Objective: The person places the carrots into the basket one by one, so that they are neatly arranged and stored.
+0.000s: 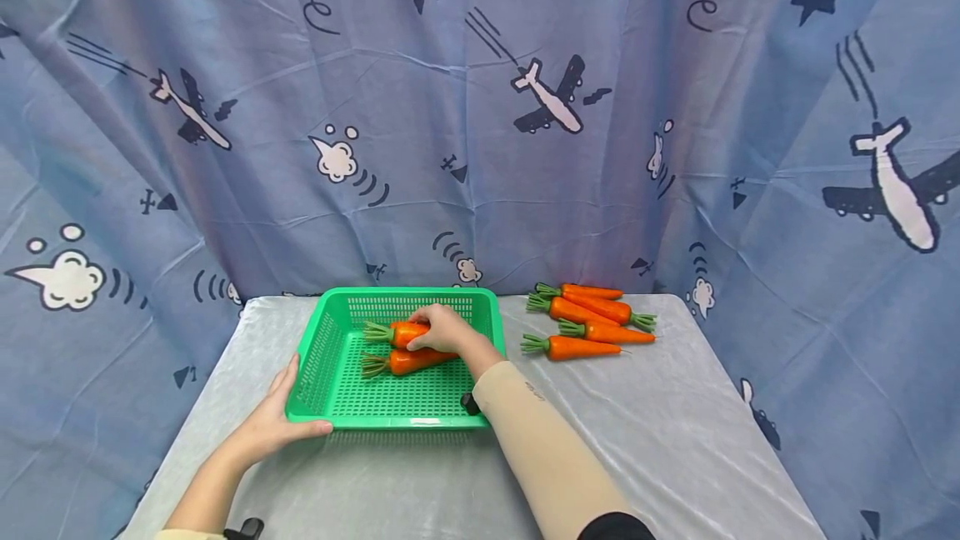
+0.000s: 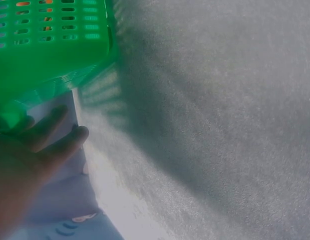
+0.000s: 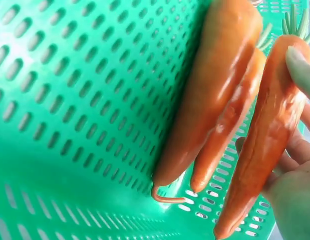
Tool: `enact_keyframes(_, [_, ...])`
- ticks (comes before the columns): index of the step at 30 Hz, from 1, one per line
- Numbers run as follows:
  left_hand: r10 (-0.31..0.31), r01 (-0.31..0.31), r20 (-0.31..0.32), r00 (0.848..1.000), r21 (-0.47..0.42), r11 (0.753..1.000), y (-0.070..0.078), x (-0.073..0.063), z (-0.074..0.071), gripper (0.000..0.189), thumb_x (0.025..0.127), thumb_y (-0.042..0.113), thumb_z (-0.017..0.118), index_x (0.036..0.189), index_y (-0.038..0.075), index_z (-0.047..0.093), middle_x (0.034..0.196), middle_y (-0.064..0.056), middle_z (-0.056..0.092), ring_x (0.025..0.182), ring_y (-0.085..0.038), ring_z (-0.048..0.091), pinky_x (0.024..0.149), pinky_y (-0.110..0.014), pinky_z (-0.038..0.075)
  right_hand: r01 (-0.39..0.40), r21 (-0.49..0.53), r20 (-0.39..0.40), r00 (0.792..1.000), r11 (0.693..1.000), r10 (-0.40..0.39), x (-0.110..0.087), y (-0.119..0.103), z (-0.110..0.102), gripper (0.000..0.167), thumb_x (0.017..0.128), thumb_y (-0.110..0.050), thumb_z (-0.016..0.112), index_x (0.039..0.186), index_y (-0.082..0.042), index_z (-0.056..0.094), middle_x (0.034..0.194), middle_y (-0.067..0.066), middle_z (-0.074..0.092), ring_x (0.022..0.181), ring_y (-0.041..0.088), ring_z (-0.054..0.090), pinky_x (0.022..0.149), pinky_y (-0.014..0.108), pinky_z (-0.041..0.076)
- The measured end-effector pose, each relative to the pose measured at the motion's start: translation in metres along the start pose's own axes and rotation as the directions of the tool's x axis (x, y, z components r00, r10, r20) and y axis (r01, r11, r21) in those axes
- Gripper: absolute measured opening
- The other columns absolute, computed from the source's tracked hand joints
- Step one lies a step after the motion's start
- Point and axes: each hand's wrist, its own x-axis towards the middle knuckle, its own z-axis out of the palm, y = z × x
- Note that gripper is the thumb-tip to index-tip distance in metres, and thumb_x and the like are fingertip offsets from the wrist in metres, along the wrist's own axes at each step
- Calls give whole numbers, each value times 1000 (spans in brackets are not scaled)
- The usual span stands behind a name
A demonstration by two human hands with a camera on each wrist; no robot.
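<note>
A green plastic basket (image 1: 390,422) with perforated walls stands on the table. Inside it, my right hand (image 1: 444,332) pinches an orange carrot (image 3: 272,130) with a green stem, thumb on one side and fingers on the other. Two more carrots lie beside it in the basket: a thick carrot (image 3: 215,85) and a thinner carrot (image 3: 230,120), seen in the right wrist view. At the basket's front left corner, my left hand (image 1: 272,419) has its fingers straight along the outer side and its thumb by the front rim.
Right of the basket, several carrots (image 1: 573,347) lie in a loose group on the pale cloth-covered table (image 1: 600,415). A blue patterned curtain (image 1: 480,148) hangs behind the table and along both sides.
</note>
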Motion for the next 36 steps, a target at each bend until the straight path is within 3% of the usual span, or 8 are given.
enact_keyframes(9, [12, -12, 3, 1000, 5, 1000, 3, 1, 1, 134, 73, 28, 90, 162, 8, -8, 163, -34, 2, 147, -59, 8, 112, -75, 17, -11, 51, -37, 999, 999, 13, 2, 1, -1, 49, 84, -17, 84, 130, -14, 68, 127, 5, 68, 119, 22, 61, 100, 36, 52])
enact_keyframes(17, [8, -8, 8, 1000, -3, 1000, 6, 2, 1, 133, 74, 28, 89, 162, 6, -8, 163, -34, 1, 147, -59, 7, 113, -74, 17, 23, 49, -41, 999, 999, -21, -2, 0, -10, 46, 88, -17, 80, 132, -11, 67, 127, 6, 68, 119, 23, 61, 101, 37, 51])
enact_keyframes(24, [2, -2, 12, 1000, -10, 1000, 6, 1, 1, 133, 74, 28, 89, 162, 6, -8, 163, -34, 1, 147, -58, 8, 112, -74, 18, 89, 76, -58, 995, 993, -85, -9, -2, -31, 47, 91, -21, 77, 135, -10, 65, 134, 10, 65, 122, 25, 59, 101, 42, 51])
enact_keyframes(36, [-32, 33, 31, 999, -14, 999, 6, -1, 0, 132, 77, 30, 87, 161, 6, -11, 163, -34, -2, 148, -58, 5, 112, -75, 17, 180, 67, -195, 967, 981, -164, -37, -6, -79, 45, 91, -25, 78, 133, -15, 66, 131, 6, 66, 120, 25, 62, 101, 42, 52])
